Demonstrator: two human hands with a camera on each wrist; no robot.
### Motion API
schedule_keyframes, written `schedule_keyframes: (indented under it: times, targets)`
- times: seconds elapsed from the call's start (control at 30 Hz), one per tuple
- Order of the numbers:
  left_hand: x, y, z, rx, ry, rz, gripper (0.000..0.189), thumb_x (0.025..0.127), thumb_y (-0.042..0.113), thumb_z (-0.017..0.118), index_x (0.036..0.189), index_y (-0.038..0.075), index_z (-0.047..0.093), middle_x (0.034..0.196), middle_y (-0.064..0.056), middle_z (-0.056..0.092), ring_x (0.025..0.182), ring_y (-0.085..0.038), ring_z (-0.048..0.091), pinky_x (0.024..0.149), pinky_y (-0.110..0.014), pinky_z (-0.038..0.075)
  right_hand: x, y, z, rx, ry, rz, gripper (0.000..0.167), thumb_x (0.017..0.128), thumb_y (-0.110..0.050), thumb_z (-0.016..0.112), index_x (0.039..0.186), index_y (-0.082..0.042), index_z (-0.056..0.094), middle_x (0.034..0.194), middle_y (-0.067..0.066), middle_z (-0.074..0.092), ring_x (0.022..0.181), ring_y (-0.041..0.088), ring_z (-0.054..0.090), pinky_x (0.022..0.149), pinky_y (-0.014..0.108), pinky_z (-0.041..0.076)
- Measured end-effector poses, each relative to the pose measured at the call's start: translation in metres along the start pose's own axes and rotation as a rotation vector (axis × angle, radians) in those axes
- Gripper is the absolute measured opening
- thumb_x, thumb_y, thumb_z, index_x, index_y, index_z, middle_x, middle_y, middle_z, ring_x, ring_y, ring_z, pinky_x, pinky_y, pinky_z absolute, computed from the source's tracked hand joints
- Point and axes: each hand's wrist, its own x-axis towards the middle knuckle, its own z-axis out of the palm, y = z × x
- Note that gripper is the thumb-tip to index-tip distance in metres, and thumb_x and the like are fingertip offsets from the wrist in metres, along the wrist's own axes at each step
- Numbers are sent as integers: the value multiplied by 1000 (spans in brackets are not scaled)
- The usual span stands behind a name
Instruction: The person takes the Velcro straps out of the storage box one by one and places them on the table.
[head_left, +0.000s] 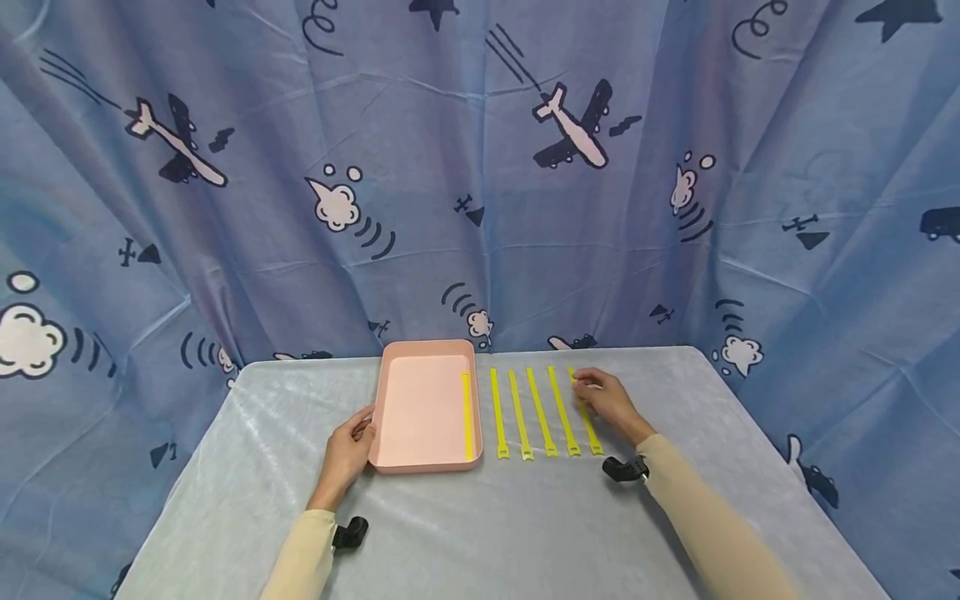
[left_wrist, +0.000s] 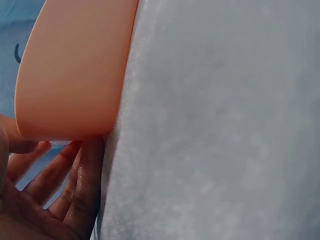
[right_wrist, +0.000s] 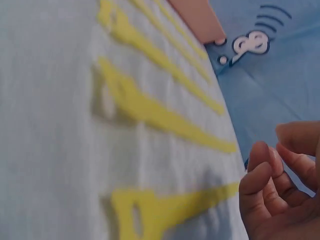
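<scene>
In the head view, the left hand [head_left: 347, 450] is at the left side of a pink rectangular tray [head_left: 420, 417]. Its fairly straight fingers [left_wrist: 87, 185] touch the tray's side wall in the left wrist view. One yellow hook-and-loop cable tie [head_left: 468, 417] lies lengthwise along the tray's right side. Several more lie in a row on the table, slotted heads toward the person. Over the far part of the rightmost cable tie [head_left: 590, 429] is the right hand [head_left: 607, 400], fingers loosely bent. A gap shows between thumb and fingers in the right wrist view, with no tie between them.
A pale grey cloth covers the table [head_left: 465, 533]. Behind its far edge hangs a blue curtain [head_left: 480, 167] printed with planes and clouds. Each wrist carries a small black camera [head_left: 625, 469]. The row of ties begins close beside the tray's right wall.
</scene>
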Motion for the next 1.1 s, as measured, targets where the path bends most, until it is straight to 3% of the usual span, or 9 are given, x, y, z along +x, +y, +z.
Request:
schedule_keyframes:
  times: [0.3, 0.5, 0.83, 1.1]
  targets:
    - [3, 2, -2, 1, 6, 10, 42, 102, 17, 51, 143, 13, 52, 131, -19, 63, 117, -30, 62, 94, -44, 52, -10, -29, 12, 23, -58, -55, 36, 99, -17, 57, 132, -2, 55, 115, 13, 59, 94, 22, 64, 81, 37, 52]
    - [4, 2, -3, -3, 5, 19, 42, 102, 17, 51, 143, 14, 52, 132, -19, 62, 117, -31, 62, 95, -45, 51, -16, -44, 21, 31, -92, -84, 37, 97, -15, 58, 132, -2, 55, 114, 14, 60, 98, 27, 66, 79, 36, 52]
    - [3, 2, -4, 4, 10, 17, 42, 102, 17, 50, 144, 12, 52, 131, -20, 63, 116, -30, 62, 94, -44, 52, -22, -55, 32, 26, -104, -90, 36, 96, -13, 58, 130, -4, 57, 114, 11, 60, 89, 15, 64, 73, 28, 50]
    - [-1, 2, -1, 5, 2, 14, 42, 101, 15, 51, 143, 11, 52, 130, -21, 63, 113, -31, 63, 91, -42, 53, -29, -62, 39, 57, -136, -107, 31, 97, -14, 59, 127, -5, 58, 111, 12, 60, 91, 25, 64, 79, 44, 53]
